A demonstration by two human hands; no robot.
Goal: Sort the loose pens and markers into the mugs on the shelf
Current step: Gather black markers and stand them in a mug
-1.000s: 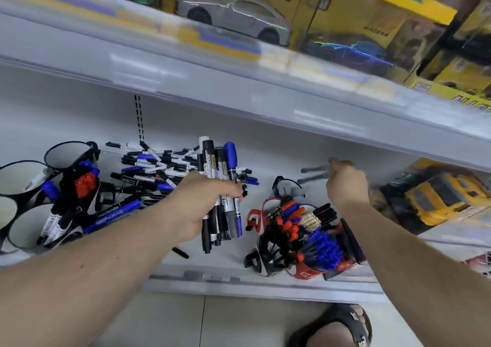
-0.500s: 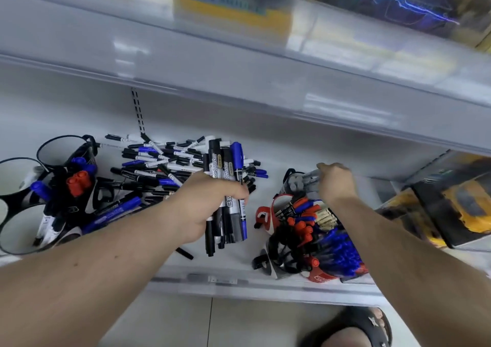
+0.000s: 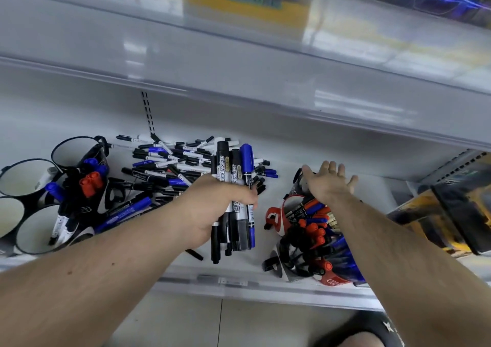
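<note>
Left hand point(image 3: 212, 208) grips a bundle of markers point(image 3: 233, 200) upright. Right hand point(image 3: 328, 180), at 3 o'clock, fingers spread, holding apparently nothing, above filled mugs point(image 3: 310, 240).

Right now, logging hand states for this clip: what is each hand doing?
Left hand: closed, gripping a bundle of markers.
Right hand: open, fingers spread, holding nothing.

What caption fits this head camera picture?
Left hand grips a bundle of markers; right hand spreads open above packed mugs.
</note>
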